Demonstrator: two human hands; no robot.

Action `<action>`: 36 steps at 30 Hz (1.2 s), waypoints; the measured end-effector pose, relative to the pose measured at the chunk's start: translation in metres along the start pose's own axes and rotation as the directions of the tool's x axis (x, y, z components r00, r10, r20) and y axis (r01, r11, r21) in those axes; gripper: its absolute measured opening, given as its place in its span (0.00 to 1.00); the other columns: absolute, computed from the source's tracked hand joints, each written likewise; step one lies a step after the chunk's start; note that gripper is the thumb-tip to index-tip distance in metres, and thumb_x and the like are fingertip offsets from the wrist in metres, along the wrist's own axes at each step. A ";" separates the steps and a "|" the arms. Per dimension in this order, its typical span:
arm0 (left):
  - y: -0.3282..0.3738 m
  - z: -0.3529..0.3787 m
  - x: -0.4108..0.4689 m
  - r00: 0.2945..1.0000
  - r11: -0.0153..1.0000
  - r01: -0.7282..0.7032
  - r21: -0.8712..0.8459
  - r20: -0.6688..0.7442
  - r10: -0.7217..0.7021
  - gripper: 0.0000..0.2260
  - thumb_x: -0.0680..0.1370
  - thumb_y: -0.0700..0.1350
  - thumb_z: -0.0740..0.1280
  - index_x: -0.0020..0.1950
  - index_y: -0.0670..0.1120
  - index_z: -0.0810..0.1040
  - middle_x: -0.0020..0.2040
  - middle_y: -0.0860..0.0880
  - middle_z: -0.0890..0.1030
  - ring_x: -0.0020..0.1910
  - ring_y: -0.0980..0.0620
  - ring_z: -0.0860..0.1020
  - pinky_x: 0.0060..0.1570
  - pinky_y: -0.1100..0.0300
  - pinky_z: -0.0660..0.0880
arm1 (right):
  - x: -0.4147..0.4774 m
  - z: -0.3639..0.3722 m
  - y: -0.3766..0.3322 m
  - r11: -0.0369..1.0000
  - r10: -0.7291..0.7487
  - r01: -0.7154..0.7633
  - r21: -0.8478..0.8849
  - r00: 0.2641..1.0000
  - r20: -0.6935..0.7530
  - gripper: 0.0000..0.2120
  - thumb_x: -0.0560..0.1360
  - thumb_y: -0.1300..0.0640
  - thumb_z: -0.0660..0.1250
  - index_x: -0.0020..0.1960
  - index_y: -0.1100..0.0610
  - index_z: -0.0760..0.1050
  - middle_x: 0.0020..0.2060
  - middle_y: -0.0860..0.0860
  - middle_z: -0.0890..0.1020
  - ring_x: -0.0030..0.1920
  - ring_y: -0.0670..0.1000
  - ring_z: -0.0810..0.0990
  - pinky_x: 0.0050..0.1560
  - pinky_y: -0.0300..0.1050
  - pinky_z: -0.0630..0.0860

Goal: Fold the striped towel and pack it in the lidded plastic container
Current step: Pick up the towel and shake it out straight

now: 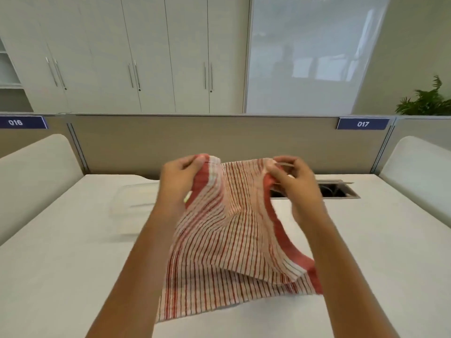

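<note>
Red and white stripes cover the towel point(227, 230), which hangs in the air above the white table point(73, 264), its lower edge resting on the surface. The left hand point(181, 178) pinches one top corner between closed fingers, and the right hand point(296, 178) pinches the other corner the same way. Behind the left arm, the clear plastic container point(133, 206) sits on the table, blurred.

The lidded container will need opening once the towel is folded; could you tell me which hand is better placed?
Probably the left hand: the clear container sits just beyond its side.
</note>
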State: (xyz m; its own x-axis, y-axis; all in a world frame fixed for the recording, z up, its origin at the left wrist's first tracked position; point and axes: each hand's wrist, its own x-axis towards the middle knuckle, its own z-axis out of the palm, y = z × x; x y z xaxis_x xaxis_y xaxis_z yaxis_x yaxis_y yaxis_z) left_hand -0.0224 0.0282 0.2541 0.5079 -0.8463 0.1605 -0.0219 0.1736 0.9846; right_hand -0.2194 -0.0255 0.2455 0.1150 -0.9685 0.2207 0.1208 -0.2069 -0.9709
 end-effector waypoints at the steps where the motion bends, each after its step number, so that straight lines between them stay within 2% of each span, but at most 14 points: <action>1: -0.001 0.012 -0.006 0.999 1.000 0.013 -0.019 0.044 -0.012 0.07 0.77 0.42 0.65 0.51 0.46 0.82 0.42 0.49 0.84 0.38 0.54 0.81 0.42 0.61 0.79 | -0.004 0.012 -0.001 0.996 0.011 -0.016 0.085 0.998 0.060 0.07 0.72 0.60 0.69 0.49 0.52 0.75 0.50 0.55 0.81 0.44 0.51 0.83 0.43 0.41 0.80; 3: -0.006 0.028 -0.014 0.992 0.997 0.031 -0.067 0.123 -0.022 0.08 0.78 0.40 0.63 0.47 0.48 0.82 0.38 0.51 0.83 0.33 0.58 0.81 0.35 0.66 0.78 | -0.010 0.031 -0.003 0.977 -0.005 -0.027 0.212 0.989 0.149 0.08 0.74 0.64 0.66 0.50 0.54 0.75 0.48 0.57 0.80 0.42 0.51 0.82 0.41 0.39 0.81; 5: -0.009 0.037 -0.019 0.985 0.994 0.046 -0.102 0.169 -0.028 0.09 0.78 0.39 0.62 0.47 0.47 0.82 0.36 0.51 0.82 0.29 0.61 0.79 0.29 0.70 0.75 | -0.013 0.042 -0.003 0.975 -0.031 -0.012 0.222 0.981 0.190 0.08 0.76 0.66 0.63 0.50 0.56 0.76 0.46 0.56 0.80 0.43 0.50 0.82 0.42 0.36 0.81; 10: -0.009 0.037 -0.024 0.985 0.995 0.041 -0.094 0.170 -0.025 0.11 0.79 0.42 0.62 0.44 0.51 0.83 0.36 0.52 0.82 0.34 0.58 0.79 0.31 0.69 0.73 | -0.017 0.043 0.000 0.996 -0.036 0.015 0.092 0.971 0.234 0.14 0.79 0.64 0.56 0.51 0.56 0.80 0.49 0.53 0.83 0.50 0.47 0.82 0.49 0.35 0.79; 12: -0.007 0.034 -0.025 0.987 0.994 0.048 -0.097 0.160 -0.032 0.11 0.79 0.43 0.62 0.44 0.51 0.83 0.35 0.52 0.83 0.33 0.58 0.80 0.31 0.69 0.74 | -0.018 0.039 -0.001 0.997 -0.069 0.076 -0.020 0.966 0.249 0.14 0.79 0.63 0.56 0.54 0.53 0.79 0.51 0.50 0.83 0.52 0.46 0.82 0.50 0.35 0.79; 13: -0.006 0.033 -0.026 0.988 0.993 0.053 -0.102 0.153 -0.037 0.11 0.79 0.43 0.61 0.45 0.51 0.83 0.36 0.52 0.83 0.32 0.59 0.80 0.30 0.69 0.74 | -0.018 0.037 -0.001 0.982 -0.120 0.152 -0.116 0.963 0.243 0.14 0.79 0.62 0.57 0.54 0.50 0.79 0.51 0.48 0.82 0.53 0.45 0.81 0.52 0.36 0.78; 16: -0.002 0.031 -0.028 0.990 0.992 0.061 -0.113 0.133 -0.046 0.10 0.79 0.44 0.61 0.52 0.48 0.83 0.38 0.50 0.84 0.35 0.57 0.82 0.33 0.67 0.76 | -0.019 0.032 -0.001 0.842 -0.319 0.383 -0.381 0.921 0.223 0.09 0.77 0.57 0.63 0.54 0.48 0.78 0.52 0.46 0.78 0.54 0.43 0.77 0.54 0.35 0.75; 18: 0.001 0.031 -0.028 0.992 0.990 0.061 -0.126 0.114 -0.046 0.11 0.79 0.44 0.61 0.55 0.46 0.82 0.42 0.48 0.84 0.40 0.54 0.82 0.38 0.63 0.76 | -0.019 0.028 -0.002 0.768 -0.417 0.464 -0.442 0.885 0.206 0.08 0.74 0.54 0.67 0.53 0.50 0.79 0.53 0.45 0.74 0.55 0.40 0.74 0.56 0.29 0.71; 20: 0.003 0.030 -0.029 0.994 0.989 0.046 -0.140 0.105 -0.032 0.11 0.79 0.45 0.61 0.56 0.46 0.81 0.43 0.48 0.84 0.42 0.52 0.82 0.42 0.61 0.77 | -0.020 0.025 -0.005 0.724 -0.484 0.526 -0.447 0.848 0.214 0.07 0.74 0.54 0.67 0.51 0.51 0.79 0.52 0.44 0.74 0.55 0.38 0.73 0.54 0.25 0.69; 23: 0.006 0.032 -0.032 0.993 0.988 0.018 -0.155 0.120 0.001 0.11 0.79 0.44 0.61 0.54 0.47 0.82 0.42 0.48 0.84 0.41 0.54 0.82 0.40 0.63 0.77 | -0.022 0.027 -0.009 0.715 -0.534 0.582 -0.388 0.813 0.234 0.08 0.75 0.57 0.66 0.53 0.54 0.80 0.47 0.47 0.79 0.50 0.43 0.78 0.51 0.32 0.74; 26: 0.007 0.035 -0.036 0.988 0.986 -0.006 -0.164 0.152 0.031 0.11 0.79 0.44 0.61 0.51 0.49 0.83 0.39 0.51 0.84 0.36 0.58 0.81 0.34 0.68 0.75 | -0.023 0.035 -0.009 0.704 -0.557 0.599 -0.381 0.799 0.226 0.10 0.76 0.59 0.65 0.55 0.54 0.80 0.45 0.50 0.80 0.47 0.44 0.78 0.48 0.32 0.75; 31: 0.008 0.037 -0.042 0.989 0.986 -0.026 -0.163 0.141 0.050 0.13 0.80 0.44 0.60 0.43 0.52 0.84 0.34 0.55 0.84 0.35 0.59 0.81 0.38 0.66 0.76 | -0.022 0.040 -0.007 0.703 -0.594 0.592 -0.394 0.793 0.133 0.07 0.74 0.59 0.68 0.51 0.54 0.81 0.44 0.48 0.82 0.45 0.43 0.79 0.49 0.34 0.76; 34: 0.008 0.038 -0.043 0.991 0.987 -0.050 -0.152 0.112 0.067 0.13 0.80 0.46 0.60 0.43 0.51 0.84 0.34 0.54 0.84 0.37 0.57 0.81 0.40 0.63 0.76 | -0.022 0.043 -0.006 0.704 -0.598 0.587 -0.399 0.793 0.112 0.06 0.73 0.58 0.69 0.50 0.54 0.80 0.43 0.47 0.83 0.45 0.42 0.79 0.49 0.35 0.76; 36: 0.009 0.039 -0.045 0.989 0.986 -0.074 -0.148 0.115 0.091 0.11 0.79 0.47 0.61 0.48 0.49 0.84 0.38 0.52 0.85 0.40 0.56 0.82 0.43 0.62 0.78 | -0.021 0.044 -0.006 0.701 -0.603 0.590 -0.400 0.790 0.109 0.05 0.73 0.58 0.69 0.49 0.54 0.80 0.42 0.47 0.83 0.44 0.42 0.79 0.48 0.33 0.76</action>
State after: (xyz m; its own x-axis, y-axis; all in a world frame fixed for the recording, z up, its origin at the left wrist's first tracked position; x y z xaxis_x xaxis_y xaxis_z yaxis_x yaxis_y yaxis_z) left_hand -0.0785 0.0480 0.2587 0.4010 -0.8794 0.2565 0.0683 0.3079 0.9490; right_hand -0.1791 0.0024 0.2507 0.1253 -0.6255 0.7701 -0.2423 -0.7720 -0.5876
